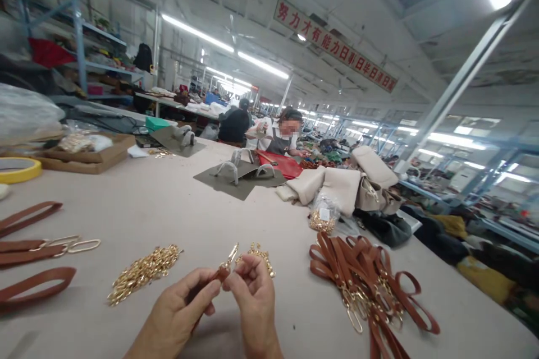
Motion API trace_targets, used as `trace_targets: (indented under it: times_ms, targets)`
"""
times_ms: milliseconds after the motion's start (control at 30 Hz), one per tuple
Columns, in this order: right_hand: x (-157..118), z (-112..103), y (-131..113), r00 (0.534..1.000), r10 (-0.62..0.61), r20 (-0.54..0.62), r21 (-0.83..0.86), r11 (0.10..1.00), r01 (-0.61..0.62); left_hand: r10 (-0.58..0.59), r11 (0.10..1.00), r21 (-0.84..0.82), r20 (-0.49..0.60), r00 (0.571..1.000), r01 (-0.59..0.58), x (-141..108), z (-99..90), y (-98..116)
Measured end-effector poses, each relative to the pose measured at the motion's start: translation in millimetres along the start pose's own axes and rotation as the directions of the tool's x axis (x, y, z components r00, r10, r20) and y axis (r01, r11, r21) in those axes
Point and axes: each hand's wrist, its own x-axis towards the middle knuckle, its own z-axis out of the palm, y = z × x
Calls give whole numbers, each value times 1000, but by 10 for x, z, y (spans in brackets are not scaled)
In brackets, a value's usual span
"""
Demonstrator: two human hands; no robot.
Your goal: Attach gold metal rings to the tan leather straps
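Note:
My left hand (179,305) is closed on a brown leather strap (223,273), whose end shows at the fingertips. A gold metal clasp (230,257) sticks up from that end. Right beside it, my right hand (256,294) pinches with thumb and fingers at the strap's end; whatever lies between those fingertips is hidden. Behind the right hand is a small pile of gold fittings (263,255). A larger heap of gold clasps (145,272) lies left of my hands. To the right are bunched brown straps (343,261) with gold clasps and rings.
Several strap loops (37,286) lie at the left edge, near a yellow tape roll (21,171) and a cardboard tray (88,160). Grey panels with handles (231,176), cream bags (343,188) and a bag of gold parts (323,216) sit farther back. A person (284,134) works across the table.

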Motion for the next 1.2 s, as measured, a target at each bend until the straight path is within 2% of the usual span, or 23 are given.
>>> trace_targets:
  times_ms: [67,133,200,300,400,533,700,767,833,900,967,1033,1133,1200]
  targets:
    - [-6,21,20,998,49,37,-7,999,-49,37,999,-6,0,999,-37,-2,-4,14]
    - [-14,62,20,984,77,161,-27,997,-73,107,994,-25,28,994,-106,-10,-1,37]
    - [-22,108,1,962,63,265,-64,997,-48,147,988,-52,30,989,-145,-28,20,50]
    - [-39,158,-41,950,57,307,-63,997,-39,149,984,-92,-66,987,-155,-62,72,16]
    - [-66,187,-88,945,85,316,30,995,-99,160,982,-78,-132,978,-171,-75,97,-73]
    - [-60,212,-79,940,124,318,80,984,-157,147,988,-39,-88,985,-151,-8,45,-137]
    - [-6,149,95,946,163,280,76,979,-191,62,997,-43,-123,990,-67,-6,7,44]
    - [-35,89,127,962,158,223,11,986,-165,106,994,-18,-73,992,-107,-102,39,143]
    - [-43,6,127,967,186,175,-35,983,-182,201,980,-6,27,979,-201,-169,80,199]
    - [2,-99,112,955,268,126,-35,963,-266,235,967,104,-9,972,-232,-167,74,198]
    - [72,-218,80,950,308,60,-6,951,-308,263,928,299,-106,959,-221,-132,-22,174]
    - [130,-343,25,956,293,-14,14,956,-292,293,878,442,-195,936,-183,-108,-223,168]
    - [210,-523,-91,968,198,-153,63,980,-191,324,815,567,-274,905,-120,-129,-701,206]
    - [296,-662,-192,957,137,-257,129,986,-106,312,772,635,-346,885,-24,-175,-1087,232]
